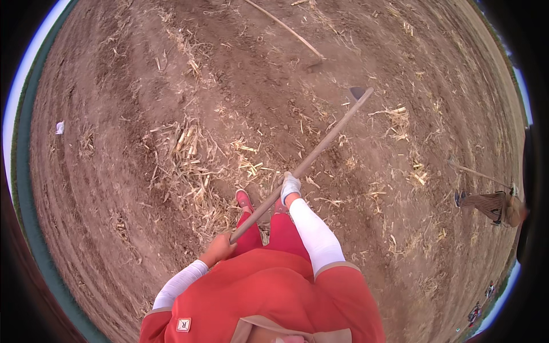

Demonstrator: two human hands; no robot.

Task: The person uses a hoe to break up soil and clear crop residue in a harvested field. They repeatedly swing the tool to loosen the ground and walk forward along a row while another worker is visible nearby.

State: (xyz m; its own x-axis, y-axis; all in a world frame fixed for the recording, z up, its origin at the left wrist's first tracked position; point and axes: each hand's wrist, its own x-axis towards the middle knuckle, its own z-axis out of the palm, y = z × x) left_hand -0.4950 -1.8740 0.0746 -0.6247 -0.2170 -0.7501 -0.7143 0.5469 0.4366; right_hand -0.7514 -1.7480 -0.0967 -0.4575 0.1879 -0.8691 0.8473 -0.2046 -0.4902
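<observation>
A hoe with a long wooden handle (330, 136) slants across the view from my waist to the upper right. Its dark metal blade (356, 92) is at the far end, over or against the soil; which of the two I cannot tell. My left hand (220, 248), bare, grips the handle's near end by my hip. Farther up the shaft, my right hand (291, 185) in a pale glove is closed around it. Below the shaft, my red shoes (243, 199) stand on the soil beside a heap of dry corn stalks and husks (188, 145).
Another hoe (291, 32) reaches in from the top edge, its holder out of view. At right a person (489, 205) holds a hoe (480, 172). Stalk litter (396, 120) dots the brown field. White scrap (60, 127) lies far left. Distant figures or objects (475, 313) show lower right.
</observation>
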